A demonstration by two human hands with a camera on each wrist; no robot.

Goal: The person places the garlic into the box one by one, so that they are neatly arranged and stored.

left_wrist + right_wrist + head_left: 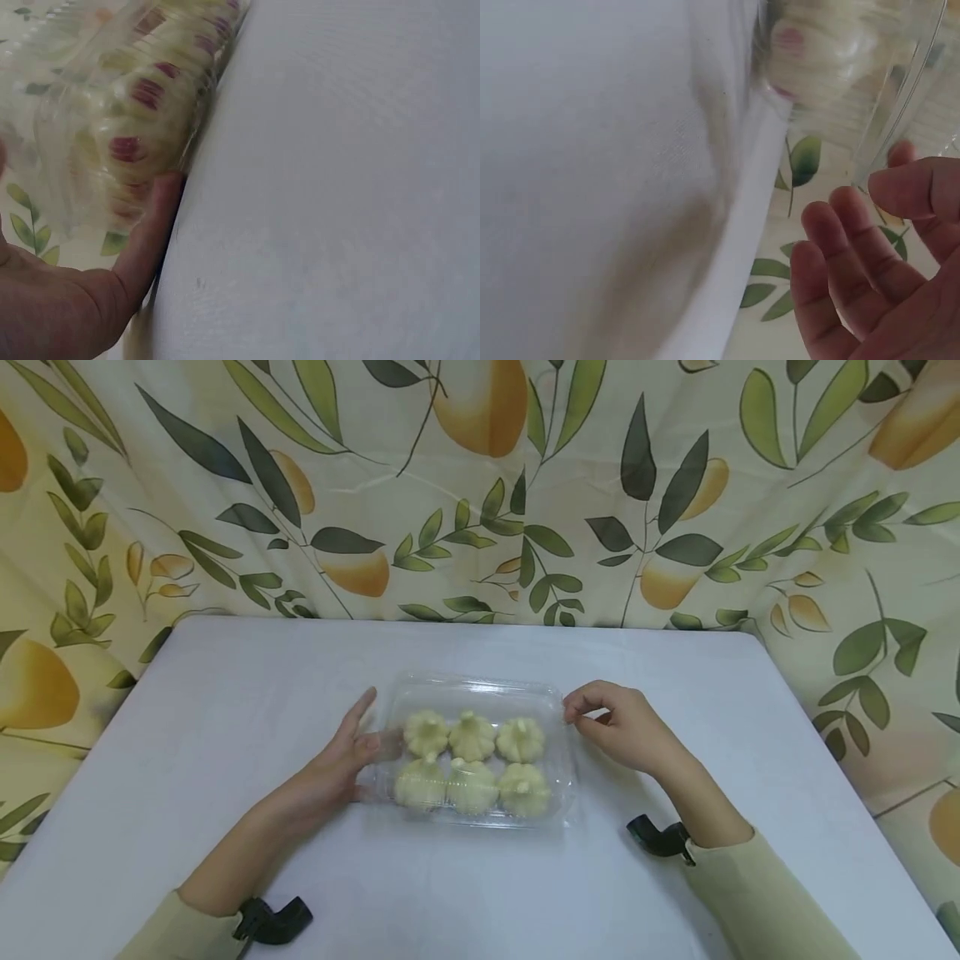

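Observation:
A clear plastic clamshell box [474,693] lies in the middle of the table, its transparent lid over two rows of pale, ribbed, garlic-bulb-shaped pieces [520,741]. From the side, in the left wrist view, the pieces [148,93] show purple-red patches. My left hand [330,772] is at the box's left side, its fingers mostly straight; one finger runs along the lower edge of the box in the left wrist view. At the upper right corner, my right hand [622,727] pinches the box's edge between thumb and forefinger. Its other fingers [829,232] curve loosely below that edge.
A white cloth covers the table [465,893]. Behind it hangs a curtain [480,543] printed with leaves and orange fruit. Black wrist mounts [281,920] sit at both cuffs, the right one [658,837] low over the tabletop.

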